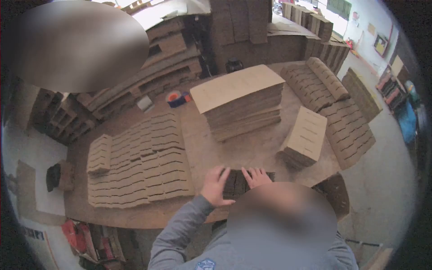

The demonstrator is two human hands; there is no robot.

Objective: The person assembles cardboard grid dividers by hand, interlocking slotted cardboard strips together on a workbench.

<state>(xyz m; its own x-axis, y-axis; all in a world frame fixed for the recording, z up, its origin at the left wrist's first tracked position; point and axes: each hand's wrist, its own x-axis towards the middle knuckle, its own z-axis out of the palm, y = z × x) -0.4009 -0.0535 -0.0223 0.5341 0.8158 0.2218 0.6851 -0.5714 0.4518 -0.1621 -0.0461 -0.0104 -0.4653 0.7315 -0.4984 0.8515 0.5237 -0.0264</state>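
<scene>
A dark block of upright cardboard pieces (pixel 235 182) stands at the near edge of the table, between my two hands. My left hand (pixel 215 188) is at its left end, fingers stretched out and thumb apart. Over the right part of the block lies my right hand (pixel 258 177), fingers spread; its wrist and part of the palm are hidden by the blurred patch. Beyond the hands rises a tall stack of flat cardboard sheets (pixel 243 99). To its right sits a smaller stack of slotted cardboard (pixel 306 135).
Rows of slotted cardboard pieces (pixel 148 166) cover the table's left side, and more rows (pixel 348 128) lie along the right. A tape roll (pixel 174 98) is near the back. Wooden pallets (pixel 157 67) stand behind the table. A red bag (pixel 74 236) is below at left.
</scene>
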